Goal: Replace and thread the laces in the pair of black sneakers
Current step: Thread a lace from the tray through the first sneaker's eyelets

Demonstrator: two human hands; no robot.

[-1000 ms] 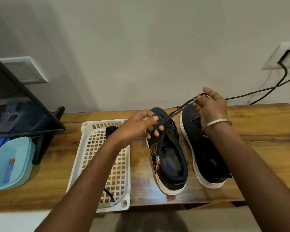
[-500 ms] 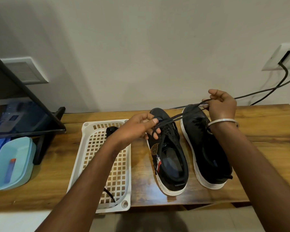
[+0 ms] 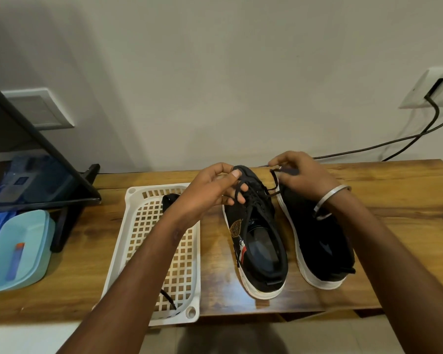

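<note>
Two black sneakers with white soles stand side by side on the wooden table, toes toward the wall. The left sneaker (image 3: 258,241) has a black lace (image 3: 273,186) running through its front eyelets. My left hand (image 3: 212,190) rests over this shoe's toe and pinches the lace there. My right hand (image 3: 301,175) hovers above the toe of the right sneaker (image 3: 320,241) and pinches the other end of the same lace, which hangs slack between the shoes.
A white lattice basket (image 3: 138,241) lies left of the shoes with a black lace (image 3: 169,200) inside. A light blue box (image 3: 16,254) and a black stand (image 3: 69,172) sit at the far left. Black cables (image 3: 384,146) run from a wall socket at right.
My right hand has dropped from high above the right shoe down to its toe, closer to my left hand. The lace, stretched taut before, now hangs slack.
</note>
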